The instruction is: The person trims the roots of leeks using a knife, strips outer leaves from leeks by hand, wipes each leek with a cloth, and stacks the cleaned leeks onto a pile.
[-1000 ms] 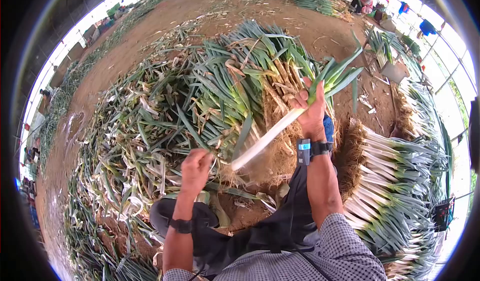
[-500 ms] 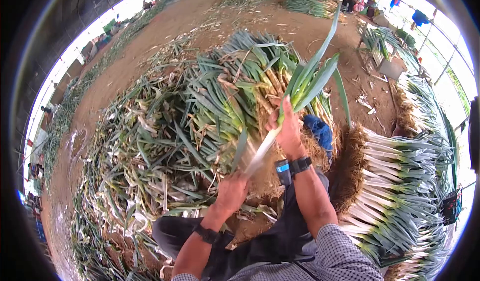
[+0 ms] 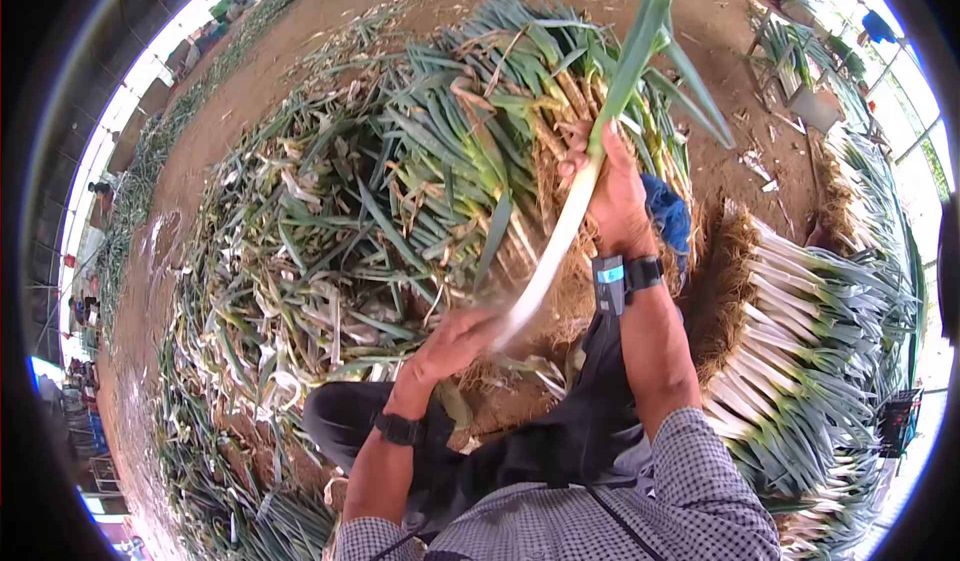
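Note:
A long leek (image 3: 556, 241) slants across the middle, its white stalk toward the lower left and its green leaves at the upper right. Wrapped round the stalk just below the leaves is my right hand (image 3: 612, 176). My left hand (image 3: 462, 339) is at the root end, fingers pressed together; they are blurred, and the leek's tip is partly hidden there. Behind the held leek lies a heap of untrimmed leeks (image 3: 470, 141) with brown roots. A blue cloth (image 3: 668, 216) sits beside my right wrist.
Stripped leaves (image 3: 290, 271) pile up on the left. Rows of white-stalked leeks (image 3: 790, 331) lie on the right, roots inward. A pale block (image 3: 817, 107) stands at the upper right, and a black basket (image 3: 899, 421) at the right edge. A person (image 3: 103, 193) is far left.
My left hand has come from an empty spot left of the stalk to its lower end. My right hand still grips the leek, whose leaves now point more upward.

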A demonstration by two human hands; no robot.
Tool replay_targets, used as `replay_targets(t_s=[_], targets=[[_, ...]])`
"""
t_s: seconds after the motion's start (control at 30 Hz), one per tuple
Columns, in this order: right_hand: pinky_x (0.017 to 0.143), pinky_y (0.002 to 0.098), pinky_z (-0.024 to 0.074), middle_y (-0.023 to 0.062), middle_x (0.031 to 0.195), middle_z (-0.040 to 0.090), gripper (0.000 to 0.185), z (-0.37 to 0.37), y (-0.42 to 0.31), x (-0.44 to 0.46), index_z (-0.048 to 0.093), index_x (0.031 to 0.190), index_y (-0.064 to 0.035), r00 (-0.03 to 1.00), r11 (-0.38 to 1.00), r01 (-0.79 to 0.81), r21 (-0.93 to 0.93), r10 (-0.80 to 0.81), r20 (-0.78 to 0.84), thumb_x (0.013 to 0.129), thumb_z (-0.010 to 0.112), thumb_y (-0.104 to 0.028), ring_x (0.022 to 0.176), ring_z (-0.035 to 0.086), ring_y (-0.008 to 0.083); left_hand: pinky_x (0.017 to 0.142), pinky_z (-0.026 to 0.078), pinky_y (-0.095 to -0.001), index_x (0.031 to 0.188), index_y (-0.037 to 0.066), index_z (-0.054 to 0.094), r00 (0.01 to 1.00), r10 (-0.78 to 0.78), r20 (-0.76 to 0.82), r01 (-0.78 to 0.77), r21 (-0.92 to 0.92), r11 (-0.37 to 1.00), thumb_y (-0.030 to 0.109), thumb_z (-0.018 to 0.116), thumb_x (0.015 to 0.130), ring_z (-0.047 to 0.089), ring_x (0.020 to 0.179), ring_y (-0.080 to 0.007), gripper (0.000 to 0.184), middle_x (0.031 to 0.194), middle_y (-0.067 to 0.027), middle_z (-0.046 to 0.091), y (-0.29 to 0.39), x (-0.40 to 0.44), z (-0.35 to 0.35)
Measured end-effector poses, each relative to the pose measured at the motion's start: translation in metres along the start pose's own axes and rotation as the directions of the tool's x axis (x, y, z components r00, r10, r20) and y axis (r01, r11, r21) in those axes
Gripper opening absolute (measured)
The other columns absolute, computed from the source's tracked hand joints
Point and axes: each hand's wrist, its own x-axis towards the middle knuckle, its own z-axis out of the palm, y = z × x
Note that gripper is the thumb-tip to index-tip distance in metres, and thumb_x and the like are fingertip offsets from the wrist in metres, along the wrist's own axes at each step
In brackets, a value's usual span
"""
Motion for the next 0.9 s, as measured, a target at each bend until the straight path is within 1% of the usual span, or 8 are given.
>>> replay_targets(t_s=[0.1,0.37,0.5,0.53,0.67,0.77,0.87,0.9], targets=[[0.067,0.0372,0.0503,0.0073,0.084,0.058,0.033,-0.003,0.003,-0.002,0.057,0.101,-0.0035,0.997,0.998,0.058,-0.031,-0.059,-0.047,0.094,0.07,-0.033,0.067,0.054,0.0164,0.072,0.047,-0.0229,0.124,-0.003,0.064,0.993,0.08,-0.084,-0.078,0.023,0.997,0.017,0.06,0.1,0.054,0.081,-0.0047,0.031,0.088,0.0017,0.065,-0.011,-0.003,0.005],[0.061,0.0344,0.0512,0.0089,0.08,0.061,0.023,0.0,-0.005,0.001,0.058,0.091,-0.0047,0.974,0.991,0.13,0.002,-0.128,-0.185,0.093,0.071,-0.023,0.065,0.057,0.016,0.071,0.049,-0.0256,0.116,-0.004,0.066,0.995,-0.058,-0.086,0.076,0.22,0.973,0.013,0.064,0.095,0.055,0.081,-0.007,0.027,0.09,-0.0028,0.067,0.017,-0.015,0.0],[0.06,0.0371,0.0512,0.01,0.08,0.062,0.02,-0.014,-0.002,0.001,0.06,0.094,-0.0023,0.961,0.993,0.115,0.001,-0.111,-0.254,0.09,0.074,-0.017,0.064,0.059,0.0181,0.073,0.049,-0.0261,0.123,-0.003,0.062,0.998,0.046,0.05,-0.049,0.068,0.996,0.009,0.065,0.093,0.056,0.083,-0.0077,0.032,0.097,-0.0044,0.067,0.011,-0.015,0.001],[0.062,0.0378,0.0533,0.0096,0.079,0.062,0.02,-0.015,-0.002,0.0,0.062,0.096,-0.0018,0.959,0.992,0.124,0.033,-0.111,-0.262,0.09,0.074,-0.016,0.065,0.059,0.0184,0.074,0.05,-0.0264,0.13,-0.005,0.055,0.997,-0.05,0.05,0.058,-0.177,0.982,0.007,0.068,0.091,0.059,0.085,-0.0085,0.042,0.1,-0.0057,0.066,0.011,-0.016,0.005],[0.076,0.0369,0.0554,0.0086,0.08,0.058,0.02,-0.021,0.0,-0.004,0.058,0.097,-0.0001,0.927,0.991,0.118,-0.068,-0.135,-0.349,0.091,0.073,-0.013,0.072,0.058,0.0199,0.075,0.053,-0.0322,0.135,-0.004,0.05,0.945,0.187,-0.268,-0.124,0.235,0.964,0.009,0.072,0.089,0.067,0.086,-0.0189,0.053,0.102,-0.0125,0.069,0.006,-0.013,0.021],[0.075,0.044,0.0601,0.0092,0.085,0.061,0.02,-0.031,0.007,0.003,0.059,0.103,0.0006,0.898,0.982,0.157,-0.109,-0.188,-0.398,0.092,0.07,-0.012,0.071,0.062,0.0204,0.074,0.054,-0.0345,0.133,-0.002,0.052,0.874,0.386,-0.297,-0.191,0.519,0.833,0.01,0.071,0.09,0.068,0.085,-0.0263,0.049,0.102,-0.0185,0.068,0.0,-0.002,0.026],[0.073,0.0414,0.0582,0.0094,0.088,0.061,0.024,-0.027,0.001,-0.009,0.057,0.106,-0.001,0.95,0.962,0.196,-0.189,-0.234,-0.205,0.095,0.067,-0.02,0.073,0.062,0.0203,0.073,0.054,-0.0429,0.117,0.0,0.057,0.902,0.282,-0.325,-0.13,0.421,0.898,0.008,0.068,0.088,0.066,0.085,-0.041,0.032,0.101,-0.0215,0.067,0.007,-0.006,0.029],[0.069,0.0405,0.0563,0.0092,0.087,0.06,0.024,-0.023,-0.002,-0.006,0.057,0.105,-0.0022,0.96,0.983,0.143,-0.119,-0.167,-0.223,0.096,0.066,-0.022,0.071,0.061,0.0202,0.068,0.055,-0.0388,0.119,0.001,0.058,0.921,0.244,-0.305,-0.136,0.335,0.933,0.011,0.067,0.091,0.07,0.08,-0.0314,0.031,0.096,-0.0184,0.068,0.012,-0.006,0.027]])
